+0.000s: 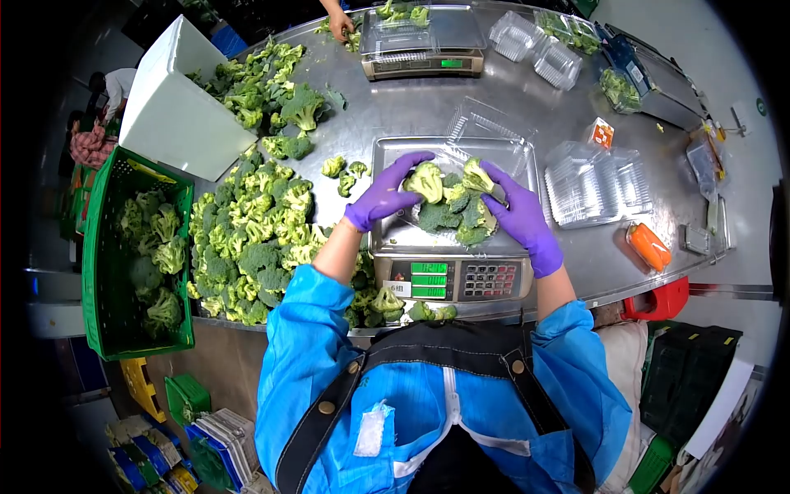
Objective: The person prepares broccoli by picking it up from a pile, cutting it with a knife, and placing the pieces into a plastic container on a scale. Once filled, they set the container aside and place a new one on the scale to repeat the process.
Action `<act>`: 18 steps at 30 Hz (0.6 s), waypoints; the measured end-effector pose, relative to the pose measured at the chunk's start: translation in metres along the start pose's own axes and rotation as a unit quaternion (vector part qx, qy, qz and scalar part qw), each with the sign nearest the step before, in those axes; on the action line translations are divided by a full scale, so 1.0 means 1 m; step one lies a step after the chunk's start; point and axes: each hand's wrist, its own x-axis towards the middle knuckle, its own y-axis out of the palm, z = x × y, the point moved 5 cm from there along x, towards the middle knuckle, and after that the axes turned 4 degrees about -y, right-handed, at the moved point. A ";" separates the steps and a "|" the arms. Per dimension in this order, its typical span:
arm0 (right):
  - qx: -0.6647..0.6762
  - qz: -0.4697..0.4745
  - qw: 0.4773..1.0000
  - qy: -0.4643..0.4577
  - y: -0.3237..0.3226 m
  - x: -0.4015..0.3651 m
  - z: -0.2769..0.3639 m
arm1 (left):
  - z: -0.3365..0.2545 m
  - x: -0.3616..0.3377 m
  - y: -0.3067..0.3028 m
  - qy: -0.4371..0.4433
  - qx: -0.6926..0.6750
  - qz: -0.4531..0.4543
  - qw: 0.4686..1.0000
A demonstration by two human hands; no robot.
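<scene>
Purple-gloved: cupping broccoli florets [440, 216] between half-open left grip [382, 200] and half-open right grip [525, 217], over scale pan [415, 244], probably to keep loose pieces together; cannot tell if firmly held.

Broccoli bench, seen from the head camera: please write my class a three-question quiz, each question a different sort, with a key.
1. True or false: the left hand and the right hand are both purple-gloved.
2. How many lit rows does the display on the nearer scale show? A one; B three; C five.
3. Fill in: the crate beside the broccoli heap is coloured ____.

Key: 1 true; 2 B; 3 green.
</scene>
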 end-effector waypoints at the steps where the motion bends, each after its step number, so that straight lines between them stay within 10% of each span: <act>1: 0.027 -0.021 0.999 -0.017 0.002 0.000 -0.002 | 0.002 -0.007 0.003 -0.019 0.004 -0.029 0.999; 5: 0.045 -0.042 0.998 -0.015 0.015 0.005 -0.001 | 0.000 -0.033 0.003 0.012 0.052 -0.205 0.977; 16: -0.014 0.098 0.992 0.080 0.027 0.016 -0.006 | 0.016 -0.042 0.009 -0.003 0.065 -0.225 0.972; 18: -0.015 -0.045 0.997 -0.054 0.019 0.005 0.021 | 0.021 -0.048 0.008 0.009 0.048 -0.242 0.969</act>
